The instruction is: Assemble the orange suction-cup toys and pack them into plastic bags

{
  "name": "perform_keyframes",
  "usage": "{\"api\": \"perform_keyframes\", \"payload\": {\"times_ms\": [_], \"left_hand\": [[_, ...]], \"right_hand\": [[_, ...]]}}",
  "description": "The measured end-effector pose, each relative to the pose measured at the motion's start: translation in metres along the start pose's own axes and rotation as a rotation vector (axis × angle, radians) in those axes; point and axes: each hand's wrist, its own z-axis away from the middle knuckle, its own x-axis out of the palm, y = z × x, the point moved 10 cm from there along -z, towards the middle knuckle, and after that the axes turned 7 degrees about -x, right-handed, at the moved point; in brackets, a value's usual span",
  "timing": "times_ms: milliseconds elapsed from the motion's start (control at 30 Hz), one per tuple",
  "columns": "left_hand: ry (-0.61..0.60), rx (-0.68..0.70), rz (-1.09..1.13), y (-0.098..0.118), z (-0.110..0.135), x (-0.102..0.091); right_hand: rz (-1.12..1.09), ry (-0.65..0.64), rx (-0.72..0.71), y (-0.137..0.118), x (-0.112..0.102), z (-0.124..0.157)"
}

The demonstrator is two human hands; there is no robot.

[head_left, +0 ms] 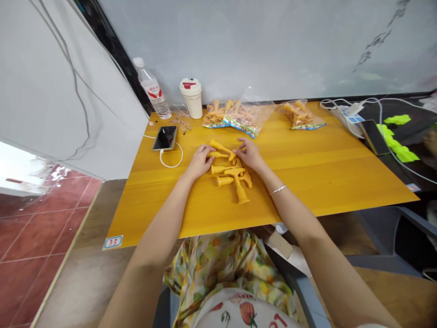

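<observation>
A loose pile of yellow plastic toy hammers [241, 175] lies on the table in front of me, handles mostly pointing left and one pointing toward me. My left hand [200, 161] is closed at the flared handle ends of the upper toy hammers [220, 155]. At the head end of those same hammers, my right hand [250, 154] has its fingers curled in, thumb and fingertips against the heads. Its fingers partly cover the heads, so the exact grip is hard to see. A silver bracelet [277, 189] circles my right wrist.
Clear bags of yellow toy hammers [218, 114] lie along the back, with another bag [302, 115] farther right. A cup [192, 98], water bottle [153, 91] and charging phone [165, 138] stand or lie at left. A power strip [348, 114] and neon-yellow pieces [398, 143] are at right.
</observation>
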Motion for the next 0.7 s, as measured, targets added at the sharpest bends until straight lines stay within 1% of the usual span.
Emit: {"api": "perform_keyframes", "payload": {"times_ms": [100,167,233,300,367,500,600,700], "left_hand": [[-0.025,0.013,-0.001,0.003,0.000,0.000],[-0.043,0.028,0.001,0.004,0.000,0.002],[-0.053,0.048,0.011,0.007,0.001,0.003],[-0.060,0.065,0.023,0.010,0.001,0.004],[-0.057,0.059,0.026,0.011,0.002,0.004],[-0.017,-0.018,-0.001,0.003,0.000,0.002],[0.029,-0.061,-0.015,-0.004,0.000,0.000],[0.078,-0.089,-0.023,-0.011,-0.002,0.000]], "right_hand": [[-0.096,0.021,0.013,0.009,0.007,-0.003],[-0.186,0.012,0.023,0.012,0.015,-0.004],[-0.274,-0.005,0.020,0.011,0.022,-0.005],[-0.308,-0.014,-0.006,0.006,0.024,-0.005],[-0.257,-0.008,-0.052,-0.002,0.019,-0.004],[-0.113,0.011,-0.118,-0.014,0.005,-0.003],[-0.083,0.005,-0.115,-0.012,-0.001,-0.003],[-0.079,-0.020,-0.097,-0.008,0.002,-0.002]]}}
